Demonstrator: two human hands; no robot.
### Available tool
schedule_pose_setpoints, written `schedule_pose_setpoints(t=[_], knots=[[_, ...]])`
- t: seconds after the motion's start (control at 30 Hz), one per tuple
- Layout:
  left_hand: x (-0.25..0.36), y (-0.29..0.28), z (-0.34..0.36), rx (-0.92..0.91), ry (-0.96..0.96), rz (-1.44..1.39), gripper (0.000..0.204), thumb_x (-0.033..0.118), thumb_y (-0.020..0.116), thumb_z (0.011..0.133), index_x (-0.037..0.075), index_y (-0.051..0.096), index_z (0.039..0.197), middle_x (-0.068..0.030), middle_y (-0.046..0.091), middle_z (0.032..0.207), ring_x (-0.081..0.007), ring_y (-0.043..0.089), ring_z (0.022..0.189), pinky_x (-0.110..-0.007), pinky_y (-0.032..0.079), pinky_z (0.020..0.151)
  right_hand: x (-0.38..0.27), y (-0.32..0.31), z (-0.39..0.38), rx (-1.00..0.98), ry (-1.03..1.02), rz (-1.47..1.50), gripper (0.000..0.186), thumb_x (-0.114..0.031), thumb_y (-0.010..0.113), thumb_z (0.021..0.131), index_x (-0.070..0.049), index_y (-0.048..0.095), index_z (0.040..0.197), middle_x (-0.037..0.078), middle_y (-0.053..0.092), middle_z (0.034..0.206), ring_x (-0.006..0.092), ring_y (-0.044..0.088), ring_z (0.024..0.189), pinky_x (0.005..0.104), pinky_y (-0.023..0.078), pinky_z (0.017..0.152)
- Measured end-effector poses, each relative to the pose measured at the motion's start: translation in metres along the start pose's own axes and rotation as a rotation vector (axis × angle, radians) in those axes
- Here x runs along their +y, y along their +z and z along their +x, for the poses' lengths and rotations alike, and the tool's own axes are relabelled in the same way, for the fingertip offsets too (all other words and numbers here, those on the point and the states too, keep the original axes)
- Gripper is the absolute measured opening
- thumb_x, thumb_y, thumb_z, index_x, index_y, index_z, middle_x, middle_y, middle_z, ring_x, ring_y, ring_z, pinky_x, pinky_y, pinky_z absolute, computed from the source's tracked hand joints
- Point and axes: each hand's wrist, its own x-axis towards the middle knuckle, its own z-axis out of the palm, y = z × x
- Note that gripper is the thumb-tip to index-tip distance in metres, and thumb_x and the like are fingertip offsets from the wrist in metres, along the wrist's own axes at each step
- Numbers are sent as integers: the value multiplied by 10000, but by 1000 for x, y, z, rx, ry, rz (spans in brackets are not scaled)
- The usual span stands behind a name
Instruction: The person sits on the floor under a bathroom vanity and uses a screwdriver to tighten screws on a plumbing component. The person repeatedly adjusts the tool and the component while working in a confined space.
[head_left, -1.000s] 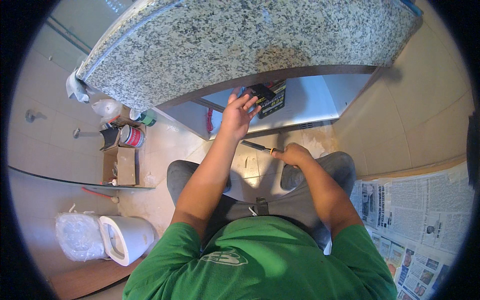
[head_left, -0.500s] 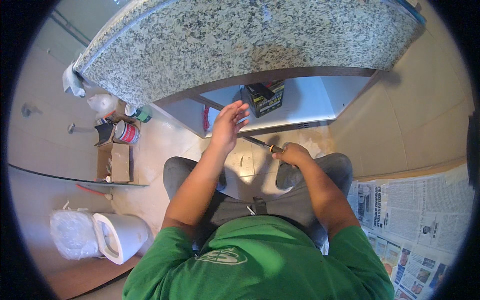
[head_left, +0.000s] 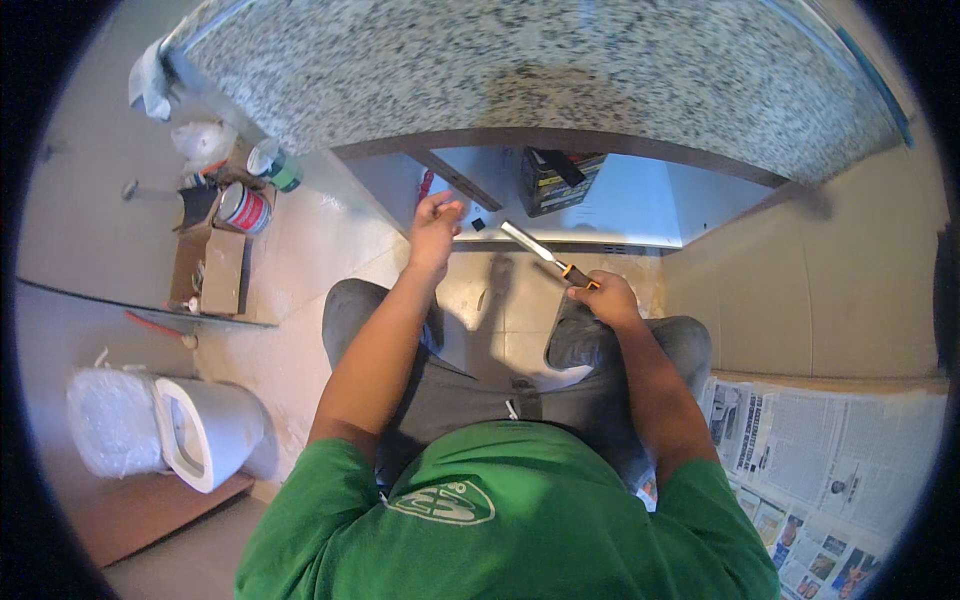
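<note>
In my right hand [head_left: 606,299] is a chisel [head_left: 530,243]. Its handle is black and orange, and the flat steel blade points up and left toward the cabinet's front edge. My left hand [head_left: 436,232] is raised at the cabinet opening with nothing visible in it, its fingers loosely bent and apart. A small dark square piece [head_left: 478,224] shows just right of those fingers, by the lower end of a narrow brown strip [head_left: 455,180]. The white cabinet floor [head_left: 640,215] lies beyond the chisel. On it stands a dark rectangular can [head_left: 548,195] with a black object on top.
A speckled granite countertop [head_left: 450,75] overhangs the cabinet. At left are an open cardboard box [head_left: 222,270], a red-and-white tin [head_left: 245,208], a green-and-white tub [head_left: 275,166], a glass panel edge [head_left: 130,305] and a toilet [head_left: 215,425]. Newspaper sheets [head_left: 830,440] cover a surface at right.
The chisel blade has swung upward in my right hand and now shows its bright flat face. My left hand has shifted slightly left and its fingers are more bent. The view has shifted.
</note>
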Motion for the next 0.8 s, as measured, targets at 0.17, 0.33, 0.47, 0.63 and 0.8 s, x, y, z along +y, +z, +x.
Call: schedule_pose_setpoints(t=[0.17,0.33,0.47,0.63,0.8], knots=[[10,13,-7,-205,-247,-144,542,286,686,967,-3,465,1369,-83,677,1153,-166,651,963,-310,508,828,9,12,8,-29,-34,195,365,-361,823,779,-37,659,804,64,576,674,195,541,633,361,428,618],[4,18,-16,-251,-140,-11,690,228,747,910,-26,403,1452,-62,689,1142,-151,662,995,-310,499,856,12,19,11,-9,-70,263,351,-342,838,774,-36,671,816,26,550,655,152,511,616,326,404,590],[1,18,-14,-255,-127,33,687,173,760,883,-13,416,1448,-39,695,1127,-129,653,987,-301,488,855,13,19,12,-2,-91,295,324,-318,847,770,-43,685,830,3,537,655,139,496,608,314,402,585],[1,21,-16,-347,-114,29,520,179,752,892,23,540,1341,0,700,1067,-106,638,954,-290,472,835,8,13,8,-20,-84,342,294,-295,847,771,-51,693,830,-20,539,666,121,490,617,296,403,591],[-2,24,-15,-397,-77,43,237,187,714,936,38,677,1117,10,700,983,-90,623,894,-262,467,796,5,14,6,-23,-122,376,296,-293,843,776,-45,693,836,-18,543,682,108,494,637,283,403,601]])
